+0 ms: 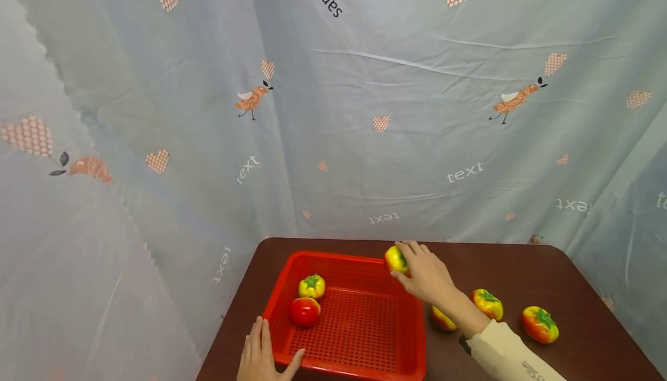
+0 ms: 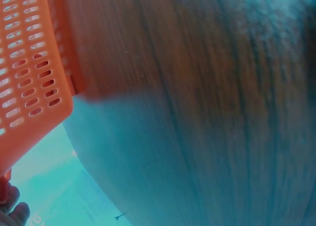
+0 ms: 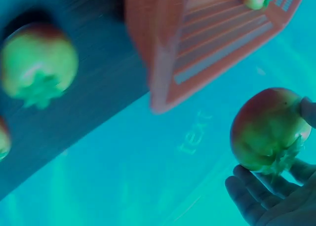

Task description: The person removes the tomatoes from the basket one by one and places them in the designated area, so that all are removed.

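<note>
My right hand holds a red-and-yellow fruit with a green leafy top above the back right corner of the red plastic basket. Thumb and fingers grip this fruit in the right wrist view. At the basket's front left corner, my left hand rests with fingers extended and thumb spread along the rim. Only its fingertips show in the left wrist view, beside the slotted basket wall. Inside the basket's left part lie a yellow fruit and a red one, touching or nearly so.
Right of the basket, similar fruits lie on the dark brown table: one partly behind my forearm, another beyond it, and one farther right. A patterned grey-blue curtain hangs behind the table.
</note>
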Motion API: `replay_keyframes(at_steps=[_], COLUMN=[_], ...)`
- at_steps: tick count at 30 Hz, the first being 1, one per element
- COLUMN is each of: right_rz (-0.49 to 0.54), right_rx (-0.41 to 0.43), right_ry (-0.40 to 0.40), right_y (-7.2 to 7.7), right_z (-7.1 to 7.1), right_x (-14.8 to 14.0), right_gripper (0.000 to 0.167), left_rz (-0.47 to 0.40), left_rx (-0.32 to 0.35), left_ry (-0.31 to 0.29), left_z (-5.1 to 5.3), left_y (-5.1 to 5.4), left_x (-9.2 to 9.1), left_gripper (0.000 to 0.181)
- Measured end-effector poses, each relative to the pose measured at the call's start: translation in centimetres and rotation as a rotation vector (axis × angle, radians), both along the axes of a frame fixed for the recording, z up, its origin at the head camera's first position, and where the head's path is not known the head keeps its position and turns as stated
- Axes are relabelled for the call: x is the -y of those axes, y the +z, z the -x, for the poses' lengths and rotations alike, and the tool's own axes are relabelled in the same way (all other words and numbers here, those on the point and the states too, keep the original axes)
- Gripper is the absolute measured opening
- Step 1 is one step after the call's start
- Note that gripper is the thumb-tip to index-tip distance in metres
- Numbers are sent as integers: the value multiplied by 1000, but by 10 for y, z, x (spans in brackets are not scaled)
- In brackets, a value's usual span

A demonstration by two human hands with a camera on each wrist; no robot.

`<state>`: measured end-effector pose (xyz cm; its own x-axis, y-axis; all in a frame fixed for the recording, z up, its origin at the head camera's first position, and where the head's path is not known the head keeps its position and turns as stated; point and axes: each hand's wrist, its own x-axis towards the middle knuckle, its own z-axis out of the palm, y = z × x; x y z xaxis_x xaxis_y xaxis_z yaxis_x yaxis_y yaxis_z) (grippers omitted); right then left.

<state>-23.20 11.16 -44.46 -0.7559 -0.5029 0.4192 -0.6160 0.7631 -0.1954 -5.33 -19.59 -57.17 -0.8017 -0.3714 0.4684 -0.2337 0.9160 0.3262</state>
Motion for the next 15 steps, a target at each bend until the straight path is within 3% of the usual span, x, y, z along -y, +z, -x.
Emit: replay_keyframes(at_steps=[3, 7, 15], right_rz=[4, 2, -56], right_rx=[-17, -18, 83], right_ry=[-19, -42, -85], right_y=[-2, -11, -45], right_z=[-6, -19, -47], right_x=[-22, -46, -77], right_gripper=[65, 65, 65], left_rz=[-23, -27, -8], left_rx=[40, 26, -9], left_ry=[9, 3, 8], left_z=[-2, -2, -4], left_y=[0, -1, -2], left_x=[-1, -1, 0], left_gripper=[106, 104, 103])
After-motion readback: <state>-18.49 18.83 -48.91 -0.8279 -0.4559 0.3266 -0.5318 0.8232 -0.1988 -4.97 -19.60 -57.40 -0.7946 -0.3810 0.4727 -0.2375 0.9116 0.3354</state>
